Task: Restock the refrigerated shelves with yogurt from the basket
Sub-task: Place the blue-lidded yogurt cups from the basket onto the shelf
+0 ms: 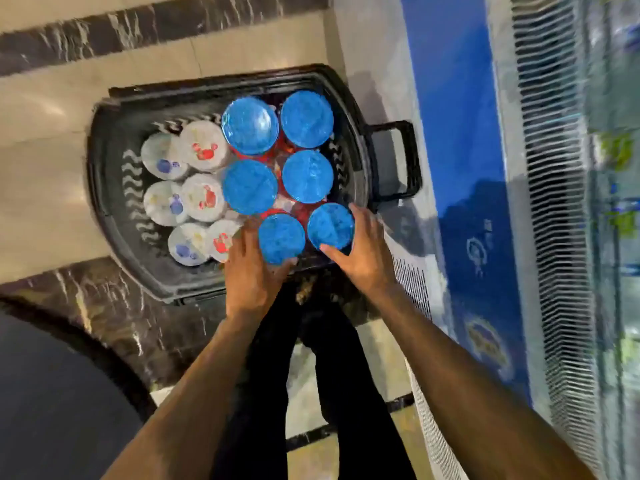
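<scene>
A black plastic basket (114,188) stands on the floor, packed with yogurt. Several tubs with blue lids fill its right half; several smaller white-lidded cups (204,147) fill the left half. My left hand (251,271) grips the near blue-lidded tub (281,239), fingers on its left side and thumb under its near edge. My right hand (363,251) grips the neighbouring blue-lidded tub (330,226), thumb on its near edge and fingers round its right side. Both tubs sit at the basket's near edge.
The basket's black handle (401,157) juts right toward the refrigerated case, whose blue front panel (460,168) and white vent grille (554,202) run down the right side. Marble floor tiles surround the basket. My legs in dark trousers (311,375) stand just below it.
</scene>
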